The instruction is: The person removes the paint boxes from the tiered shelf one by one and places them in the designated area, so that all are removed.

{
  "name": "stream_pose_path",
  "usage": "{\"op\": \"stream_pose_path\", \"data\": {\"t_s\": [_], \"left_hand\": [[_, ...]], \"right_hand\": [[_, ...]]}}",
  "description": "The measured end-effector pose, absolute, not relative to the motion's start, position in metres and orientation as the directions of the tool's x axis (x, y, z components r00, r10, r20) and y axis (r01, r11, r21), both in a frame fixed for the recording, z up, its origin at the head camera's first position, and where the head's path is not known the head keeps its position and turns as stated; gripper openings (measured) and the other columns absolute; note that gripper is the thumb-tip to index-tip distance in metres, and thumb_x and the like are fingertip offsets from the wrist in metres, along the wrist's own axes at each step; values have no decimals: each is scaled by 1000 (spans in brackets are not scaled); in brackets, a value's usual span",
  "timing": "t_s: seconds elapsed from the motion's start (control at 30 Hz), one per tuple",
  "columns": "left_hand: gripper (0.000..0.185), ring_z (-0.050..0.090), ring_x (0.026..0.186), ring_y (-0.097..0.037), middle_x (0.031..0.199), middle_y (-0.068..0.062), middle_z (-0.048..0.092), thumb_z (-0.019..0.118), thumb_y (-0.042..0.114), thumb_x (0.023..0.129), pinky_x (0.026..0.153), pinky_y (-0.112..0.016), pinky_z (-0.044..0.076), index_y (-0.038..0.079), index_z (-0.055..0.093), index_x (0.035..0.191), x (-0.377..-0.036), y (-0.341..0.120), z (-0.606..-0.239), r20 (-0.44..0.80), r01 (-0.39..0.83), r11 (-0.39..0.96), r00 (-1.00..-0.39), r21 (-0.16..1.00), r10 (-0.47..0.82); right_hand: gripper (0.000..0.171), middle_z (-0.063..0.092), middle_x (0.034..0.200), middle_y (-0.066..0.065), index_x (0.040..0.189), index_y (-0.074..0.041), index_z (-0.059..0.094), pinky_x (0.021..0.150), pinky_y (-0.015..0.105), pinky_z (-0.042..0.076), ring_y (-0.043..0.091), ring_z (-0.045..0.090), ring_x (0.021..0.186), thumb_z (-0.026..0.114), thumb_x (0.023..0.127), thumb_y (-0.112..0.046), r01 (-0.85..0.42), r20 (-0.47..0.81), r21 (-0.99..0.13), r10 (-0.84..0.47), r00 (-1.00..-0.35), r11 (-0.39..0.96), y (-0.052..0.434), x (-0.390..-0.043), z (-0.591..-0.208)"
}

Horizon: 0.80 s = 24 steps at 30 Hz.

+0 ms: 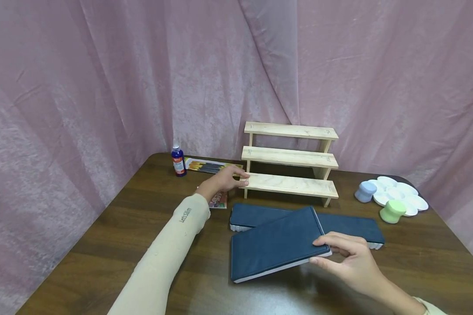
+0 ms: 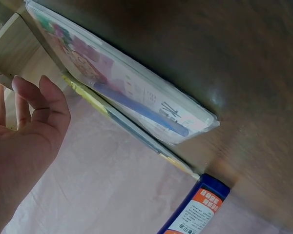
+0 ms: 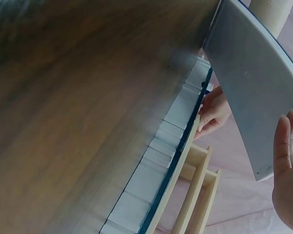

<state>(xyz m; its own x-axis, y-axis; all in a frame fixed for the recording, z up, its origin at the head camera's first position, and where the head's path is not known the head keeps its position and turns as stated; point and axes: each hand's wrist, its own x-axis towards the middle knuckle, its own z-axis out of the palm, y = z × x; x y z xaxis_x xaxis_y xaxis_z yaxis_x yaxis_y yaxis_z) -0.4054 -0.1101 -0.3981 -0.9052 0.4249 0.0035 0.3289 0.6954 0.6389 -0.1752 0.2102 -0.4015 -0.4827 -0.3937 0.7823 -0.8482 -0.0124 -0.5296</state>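
My left hand grips the left end of the lowest step of a three-tier wooden display shelf, which stands upright near the curtain. In the left wrist view its fingers curl by the wood. With thumb and fingers, my right hand pinches the right corner of a flat dark-blue case. That case is tilted, its right side raised and its pale underside showing in the right wrist view. Behind it lies a long dark-blue case with white segmented sides, partly covered by the held one.
Left of the shelf stand a blue bottle, a pack of brushes and a plastic-wrapped picture pack. To the right are a white flower-shaped palette, a blue sponge and a green one. Pink curtain hangs behind the table.
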Motion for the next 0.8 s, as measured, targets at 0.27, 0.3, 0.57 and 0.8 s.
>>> {"op": "stream_pose_path", "data": {"t_s": [0.27,0.3,0.57,0.8], "left_hand": [[35,43,136,-29,140,-10,54,74,28,91,114,-42,35,15,72,123,-406,-110,-399,-4,306,690,-913,656,409],[35,43,136,-29,140,-10,54,74,28,91,114,-41,35,15,72,124,-406,-110,-399,-3,311,692,-911,652,412],[35,43,135,-29,140,-10,55,73,28,92,114,-41,35,15,71,125,-406,-109,-396,3,329,699,-906,635,423],[36,43,136,-29,140,-10,55,73,29,92,114,-41,35,16,71,125,-407,-111,-398,9,330,698,-907,636,421]], "right_hand": [[51,70,91,12,104,7,70,64,20,58,10,65,83,80,59,26,-813,742,-581,-387,-547,37,211,-171,-404],[50,71,92,12,105,6,70,65,21,58,10,65,84,80,59,26,-801,727,-596,-387,-568,57,211,-169,-403],[41,66,86,0,109,-6,72,57,21,56,3,60,69,80,73,13,-633,530,-727,-369,-763,266,214,-158,-396],[34,47,69,0,114,-1,70,43,25,44,11,50,49,71,83,13,-587,494,-761,-340,-800,276,213,-154,-397]]}}
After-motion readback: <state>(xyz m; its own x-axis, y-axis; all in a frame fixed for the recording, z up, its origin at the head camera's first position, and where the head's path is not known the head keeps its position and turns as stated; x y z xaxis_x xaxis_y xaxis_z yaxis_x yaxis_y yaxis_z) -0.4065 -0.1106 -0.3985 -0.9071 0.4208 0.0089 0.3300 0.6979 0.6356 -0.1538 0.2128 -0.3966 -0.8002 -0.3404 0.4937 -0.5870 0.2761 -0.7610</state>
